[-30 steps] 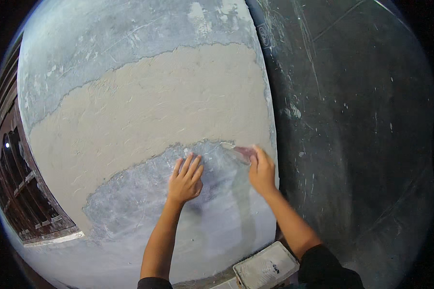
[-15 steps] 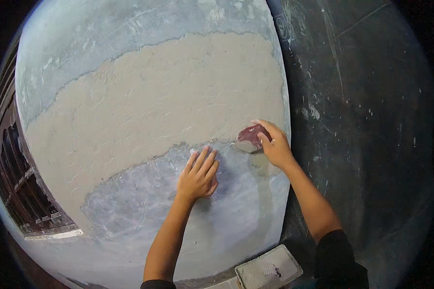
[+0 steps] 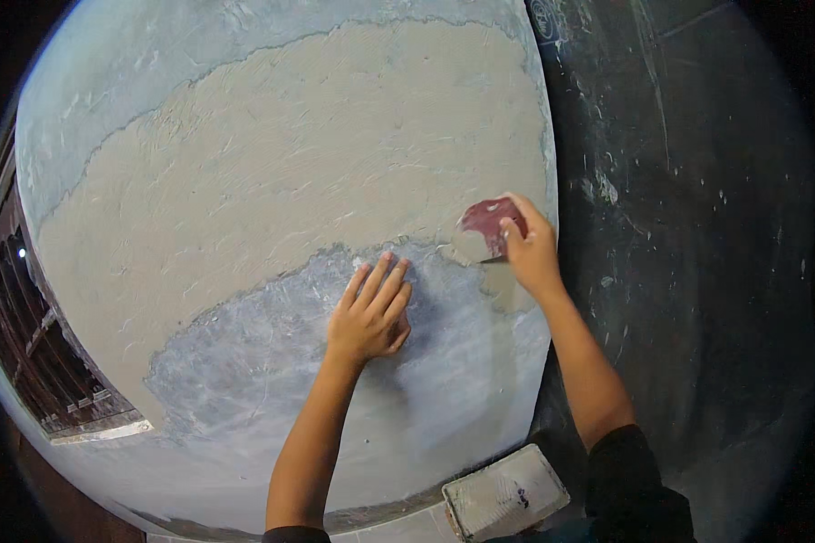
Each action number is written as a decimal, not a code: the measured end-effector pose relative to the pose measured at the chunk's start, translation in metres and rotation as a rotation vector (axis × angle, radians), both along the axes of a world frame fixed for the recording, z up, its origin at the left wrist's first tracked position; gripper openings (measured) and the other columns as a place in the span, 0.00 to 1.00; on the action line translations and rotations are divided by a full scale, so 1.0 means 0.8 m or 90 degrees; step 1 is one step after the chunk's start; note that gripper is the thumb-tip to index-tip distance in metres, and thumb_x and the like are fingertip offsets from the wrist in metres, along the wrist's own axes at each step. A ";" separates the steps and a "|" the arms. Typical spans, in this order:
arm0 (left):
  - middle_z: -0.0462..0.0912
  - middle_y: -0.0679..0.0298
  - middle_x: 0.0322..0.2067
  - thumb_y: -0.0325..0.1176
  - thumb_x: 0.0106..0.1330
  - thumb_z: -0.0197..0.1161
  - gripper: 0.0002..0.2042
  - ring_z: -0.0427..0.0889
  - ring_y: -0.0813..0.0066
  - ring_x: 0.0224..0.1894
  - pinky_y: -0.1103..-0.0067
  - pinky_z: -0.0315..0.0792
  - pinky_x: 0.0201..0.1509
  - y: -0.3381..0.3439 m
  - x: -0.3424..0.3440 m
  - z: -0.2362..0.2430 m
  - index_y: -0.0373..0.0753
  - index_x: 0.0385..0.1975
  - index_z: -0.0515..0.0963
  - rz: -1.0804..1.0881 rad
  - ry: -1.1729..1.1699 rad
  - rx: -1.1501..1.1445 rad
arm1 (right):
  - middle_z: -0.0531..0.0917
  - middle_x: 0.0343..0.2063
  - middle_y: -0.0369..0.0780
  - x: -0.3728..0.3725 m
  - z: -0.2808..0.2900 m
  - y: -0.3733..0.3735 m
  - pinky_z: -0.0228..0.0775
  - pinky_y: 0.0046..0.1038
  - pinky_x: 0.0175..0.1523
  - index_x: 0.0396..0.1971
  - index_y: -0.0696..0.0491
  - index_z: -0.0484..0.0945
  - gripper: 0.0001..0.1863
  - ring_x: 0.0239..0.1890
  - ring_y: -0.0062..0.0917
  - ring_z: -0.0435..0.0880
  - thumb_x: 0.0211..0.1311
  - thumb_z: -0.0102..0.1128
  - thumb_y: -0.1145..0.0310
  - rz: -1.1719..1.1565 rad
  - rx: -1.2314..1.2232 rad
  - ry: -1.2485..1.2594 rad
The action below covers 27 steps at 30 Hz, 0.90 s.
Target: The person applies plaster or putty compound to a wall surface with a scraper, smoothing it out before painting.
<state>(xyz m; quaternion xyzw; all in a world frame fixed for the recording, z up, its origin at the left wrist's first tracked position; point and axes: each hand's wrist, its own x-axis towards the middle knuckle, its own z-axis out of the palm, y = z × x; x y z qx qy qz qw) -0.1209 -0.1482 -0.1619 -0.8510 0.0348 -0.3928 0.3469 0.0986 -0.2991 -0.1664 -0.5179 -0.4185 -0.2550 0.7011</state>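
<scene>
My right hand (image 3: 532, 249) grips a dark red putty spreader (image 3: 491, 217) with pale putty smeared over its lower left part. The spreader lies against the wall, at the lower right border of a broad beige putty coat (image 3: 317, 136). Thumb and fingers pinch it from its right side. Left of it, my left hand (image 3: 369, 312) rests on the bluish-grey wall surface (image 3: 244, 362), fingers stretched upward. Its fingertips reach the ragged lower edge of the putty coat. Nothing shows in that hand, though its palm is hidden.
A putty-smeared rectangular tray (image 3: 507, 493) stands below, near the wall's foot. At the lower left is a dark barred window (image 3: 50, 344). Beyond the wall's right edge, a dark, scuffed surface (image 3: 679, 235) stretches away.
The view has shifted, so the wall and both hands appear higher in the picture. The spreader remains at the coat's lower right border, and my left hand stays on the wall.
</scene>
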 end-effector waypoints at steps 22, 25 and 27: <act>0.70 0.62 0.60 0.37 0.45 0.58 0.22 0.65 0.63 0.65 0.65 0.56 0.68 0.004 0.003 0.000 0.41 0.44 0.73 0.021 -0.023 0.039 | 0.82 0.38 0.45 0.026 -0.010 -0.006 0.72 0.25 0.45 0.49 0.61 0.74 0.18 0.39 0.25 0.81 0.56 0.55 0.80 0.020 0.081 0.038; 0.70 0.62 0.60 0.37 0.45 0.58 0.22 0.65 0.64 0.65 0.65 0.56 0.68 0.005 0.002 0.000 0.41 0.44 0.73 0.019 -0.024 0.043 | 0.82 0.36 0.45 0.007 -0.016 0.002 0.72 0.25 0.46 0.49 0.61 0.74 0.18 0.39 0.26 0.82 0.56 0.54 0.80 0.104 0.013 0.017; 0.71 0.62 0.60 0.37 0.46 0.58 0.22 0.65 0.64 0.65 0.66 0.57 0.68 0.007 -0.003 0.002 0.41 0.44 0.73 0.027 -0.018 0.031 | 0.82 0.37 0.46 -0.002 -0.005 -0.003 0.72 0.26 0.48 0.48 0.62 0.74 0.18 0.41 0.27 0.82 0.56 0.54 0.80 0.080 -0.028 0.047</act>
